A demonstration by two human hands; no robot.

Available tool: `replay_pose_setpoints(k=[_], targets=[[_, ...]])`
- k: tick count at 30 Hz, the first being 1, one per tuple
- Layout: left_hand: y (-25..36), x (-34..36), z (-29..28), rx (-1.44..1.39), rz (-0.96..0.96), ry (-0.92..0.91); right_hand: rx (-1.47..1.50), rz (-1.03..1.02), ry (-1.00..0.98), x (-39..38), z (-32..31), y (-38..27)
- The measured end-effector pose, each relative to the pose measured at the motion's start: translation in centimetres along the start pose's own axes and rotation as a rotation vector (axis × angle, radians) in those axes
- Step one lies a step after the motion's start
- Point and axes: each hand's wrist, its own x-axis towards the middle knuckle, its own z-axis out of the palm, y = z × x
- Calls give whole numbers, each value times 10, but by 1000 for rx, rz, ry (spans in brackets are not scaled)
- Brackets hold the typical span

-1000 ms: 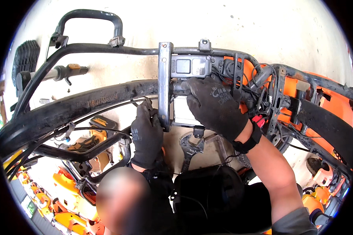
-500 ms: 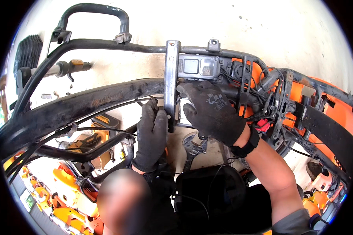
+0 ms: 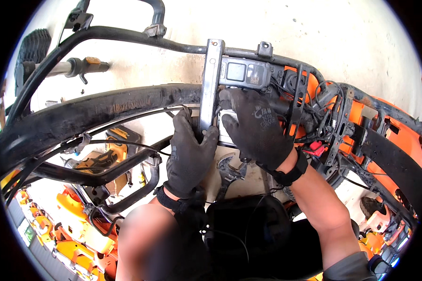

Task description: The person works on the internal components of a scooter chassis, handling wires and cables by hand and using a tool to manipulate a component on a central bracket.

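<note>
A silvery metal crossbar point(image 3: 210, 86) lies across the black tubular frame point(image 3: 122, 104) of a vehicle. My gloved left hand point(image 3: 190, 152) closes round the near end of this bar, thumb on its right side and fingers on its left, close to a thin black cable point(image 3: 150, 112). Just right of the bar, my gloved right hand point(image 3: 260, 129) is bent over the thick middle tube, fingers curled and thumb drawn in. What lies under those fingertips is hidden. A pale metal box point(image 3: 225, 127) shows partly below the right thumb. Beyond that hand sits a grey module point(image 3: 245, 72).
An adjustable wrench point(image 3: 229, 175) lies on the floor below my hands. A yellow and black power tool point(image 3: 98, 161) rests at the left. Bundled wiring point(image 3: 309, 124) and orange panels point(image 3: 394, 136) fill the right. Orange parts point(image 3: 79, 220) stand at the lower left.
My left hand has moved up and right, and its thumb now lies against the crossbar's near end. The right hand stays by the bar. The whole view has shifted slightly.
</note>
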Motion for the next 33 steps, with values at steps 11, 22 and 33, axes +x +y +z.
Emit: replay_pose_setpoints(k=[11,22,33], targets=[[-4,0,0,-100,-22,-22,-4,75,-80,2,-11,-10],[2,0,-4,-174,-26,-55,-16,23,14,16,12,-5],[6,-2,-16,-45,-24,-150,-11,141,59,17,3,-8]])
